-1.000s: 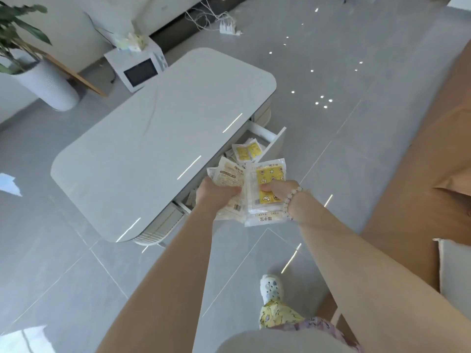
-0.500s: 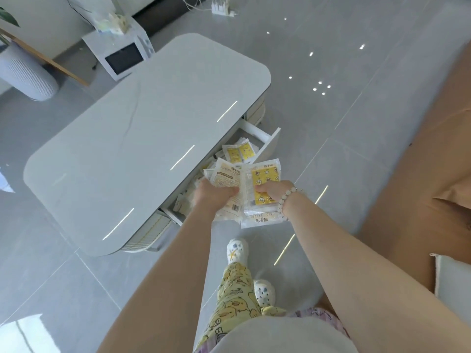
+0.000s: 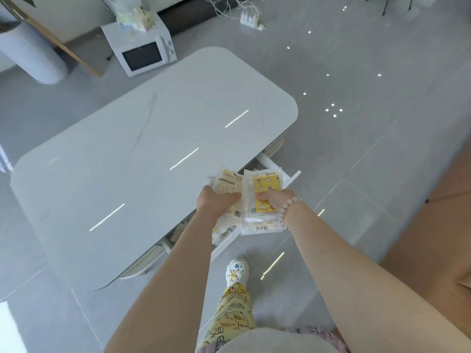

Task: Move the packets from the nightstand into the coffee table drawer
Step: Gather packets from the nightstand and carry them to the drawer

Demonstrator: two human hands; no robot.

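A bundle of white and yellow packets [image 3: 265, 184] is held over the open drawer [image 3: 293, 175] of the white coffee table [image 3: 142, 161]. My left hand [image 3: 214, 202] grips the cream-printed packets on the left side of the bundle. My right hand [image 3: 276, 198], with a bead bracelet at the wrist, grips the yellow-printed packets on the right. The bundle and my arms hide most of the drawer's inside; a few packets [image 3: 224, 231] lying in it show just below my left hand.
A white microwave [image 3: 142, 53] stands on the floor beyond the table, with a ribbed white planter [image 3: 33, 59] to its left. A power strip with cables [image 3: 251, 19] lies further back. A tan sofa [image 3: 433, 225] runs along the right. My foot [image 3: 235, 272] stands near the drawer front.
I have stepped closer to the table, so the bundle now hangs over the drawer and covers the packets that showed in it. Both hands keep their grip.
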